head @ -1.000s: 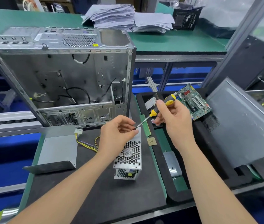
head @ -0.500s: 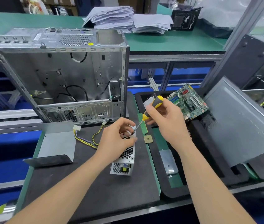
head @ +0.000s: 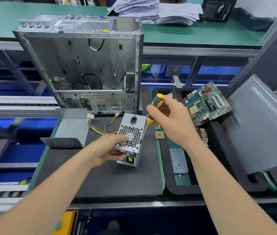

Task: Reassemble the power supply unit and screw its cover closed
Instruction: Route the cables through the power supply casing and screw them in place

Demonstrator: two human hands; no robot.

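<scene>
Power supply unit (head: 131,133) is stood on the bench (head: 108,180) mat, just in front of the open case (head: 83,65), with the grille face tilted up toward the camera. Its long axis runs near-to-far, leaning slightly right.

It is gripped from its left by the left hand (head: 105,150), thumb laid on the grille and fingers curled at the near end. Right hand (head: 171,122) is wrapped round the screwdriver (head: 157,103) handle, above and right of the unit. The shaft is angled down-left along the unit's right edge, with the tip at about the near-right corner. Whether the tip is seated in a screw cannot be told; it is too small.

Key relation is driver axis vs. right side wall. Judged: a side screw is being addressed, so the shaft would need squaring to that wall, and it is seen lying nearly along it. Of the 2 hands, the right is nearer that edge. The left is needed only as a clamp.

Room:
- Open mat is left on the near side.
- 1 small chip (head: 159,135) and the tray (head: 170,189) edge lie just right of the unit, so swing on that side is limited.
- Yellow cables (head: 108,124) are trailed off far-left.
- Bent grey panel (head: 71,129), possibly the cover, is lying left, apart from the unit.
</scene>
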